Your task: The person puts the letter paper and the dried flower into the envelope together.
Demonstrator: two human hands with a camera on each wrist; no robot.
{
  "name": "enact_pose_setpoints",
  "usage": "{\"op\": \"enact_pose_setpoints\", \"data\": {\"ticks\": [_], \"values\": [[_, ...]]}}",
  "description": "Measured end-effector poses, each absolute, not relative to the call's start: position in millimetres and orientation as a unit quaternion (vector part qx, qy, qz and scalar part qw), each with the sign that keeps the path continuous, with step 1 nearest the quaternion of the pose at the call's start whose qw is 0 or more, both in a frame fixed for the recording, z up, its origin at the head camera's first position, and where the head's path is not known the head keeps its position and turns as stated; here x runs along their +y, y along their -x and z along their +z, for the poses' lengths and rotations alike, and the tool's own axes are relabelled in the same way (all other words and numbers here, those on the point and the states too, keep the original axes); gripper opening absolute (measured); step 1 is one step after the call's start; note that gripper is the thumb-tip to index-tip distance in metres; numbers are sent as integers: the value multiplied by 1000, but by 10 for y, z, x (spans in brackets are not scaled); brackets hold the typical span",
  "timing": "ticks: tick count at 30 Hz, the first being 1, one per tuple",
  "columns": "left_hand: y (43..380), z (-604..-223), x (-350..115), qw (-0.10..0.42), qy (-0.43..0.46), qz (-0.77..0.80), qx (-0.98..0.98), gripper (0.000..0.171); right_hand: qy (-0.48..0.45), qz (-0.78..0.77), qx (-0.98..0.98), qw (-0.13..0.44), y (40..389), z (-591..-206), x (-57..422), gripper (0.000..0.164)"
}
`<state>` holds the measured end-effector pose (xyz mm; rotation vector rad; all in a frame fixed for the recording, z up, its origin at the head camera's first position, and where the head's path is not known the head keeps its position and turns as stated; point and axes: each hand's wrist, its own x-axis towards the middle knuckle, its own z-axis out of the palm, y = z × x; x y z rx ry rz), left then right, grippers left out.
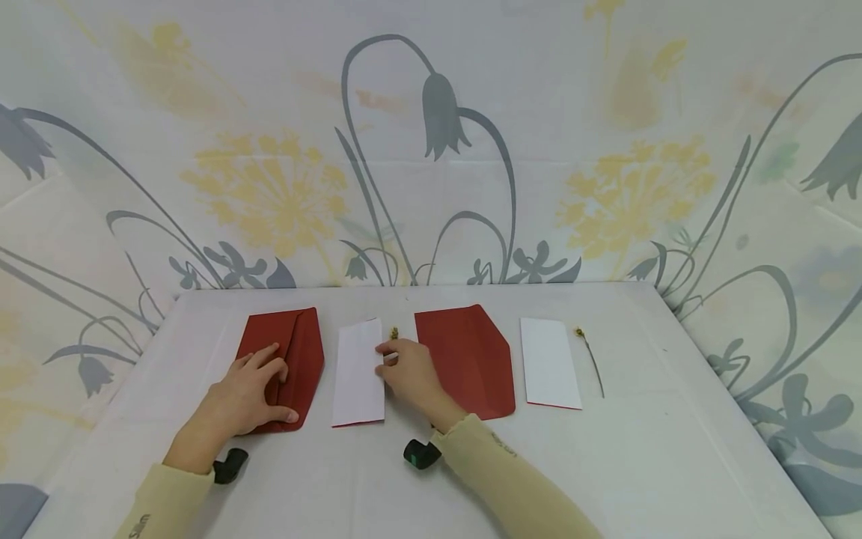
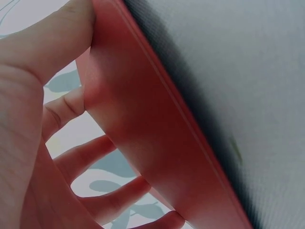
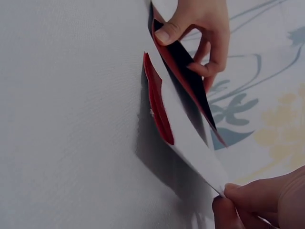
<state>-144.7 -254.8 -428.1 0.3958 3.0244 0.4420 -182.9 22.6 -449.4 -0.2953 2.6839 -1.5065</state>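
Note:
My left hand (image 1: 245,393) lies spread over a red envelope (image 1: 306,374) on the left, fingertips and thumb touching it. Its flap points right. In the left wrist view the fingers and thumb meet the envelope's edge (image 2: 133,119). Right of it is a white folded card (image 1: 357,374) with red showing inside. My right hand (image 1: 414,378) pinches the card's right edge between thumb and fingers. In the right wrist view the card (image 3: 195,152) is tilted, its pinched edge raised. A small dried flower (image 1: 394,332) shows just behind the right hand, its stem mostly hidden.
A second red envelope (image 1: 465,359) lies right of the right hand, partly covered by the wrist. Farther right are another white card (image 1: 548,363) and a dried flower sprig (image 1: 591,359). Black wrist devices (image 1: 422,454) hang by both sleeves. A patterned cloth (image 1: 438,202) rises behind the table.

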Motion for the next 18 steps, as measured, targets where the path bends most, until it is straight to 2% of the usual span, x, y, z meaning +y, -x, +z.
{"op": "enact_pose_setpoints", "data": {"ticks": [9,18], "values": [[1438,-4295,-2551,31,-131,142,981,53,105,-497,861,36,1825,-4499,280,29],[1457,-4278,-2552,34,-132,145,980,53,98,-522,847,24,1825,-4429,302,29]]}}
